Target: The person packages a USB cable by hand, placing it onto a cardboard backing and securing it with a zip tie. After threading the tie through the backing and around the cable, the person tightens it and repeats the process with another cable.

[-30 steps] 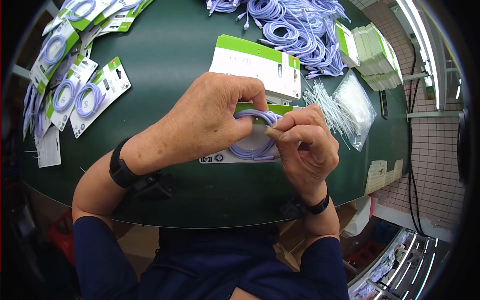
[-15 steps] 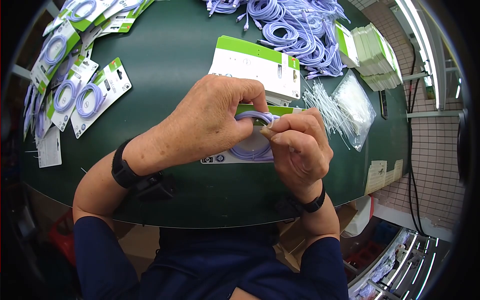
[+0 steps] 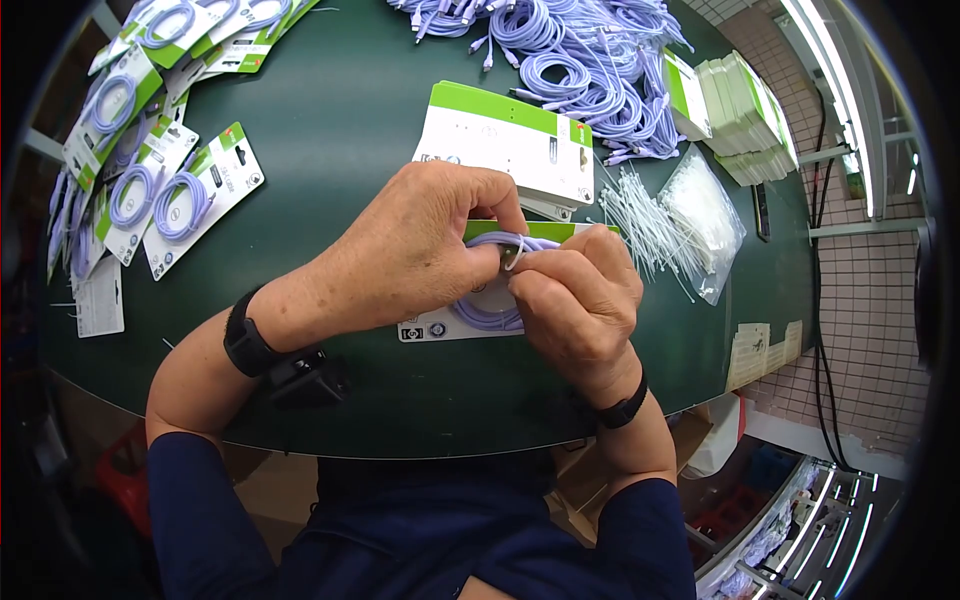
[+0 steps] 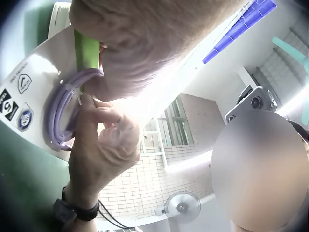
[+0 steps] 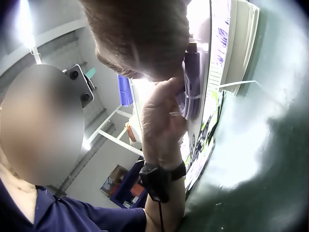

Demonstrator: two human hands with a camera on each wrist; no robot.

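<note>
A pale tiled wall [image 3: 870, 330] and a strip light [image 3: 845, 120] stand to the right, with a fan [image 4: 182, 207] seen from the left wrist. The dark green table [image 3: 330, 130] bears a heap of lilac cables [image 3: 600, 90] at the far side, carded cables [image 3: 225, 190] to the left, and a stack of cards [image 3: 500, 140] just beyond the hands. Loose ties [image 3: 645, 225] lie beside a clear bag [image 3: 700, 220] to the right.

The left hand [image 3: 400, 240] has thumb and forefinger nearly closed, pinching the top of the lilac coil [image 3: 488, 318]. The right hand [image 3: 590, 300] has moved in closer to it over the last half second, its fingers curled and fingertips closed, seemingly on the white tie [image 3: 516, 253]. The coil lies against a card [image 3: 424, 331] beneath both hands. The tie's loop now shows more plainly between the fingertips, which suggests that the work has narrowed to this one fastening; how tight it is cannot be told.
</note>
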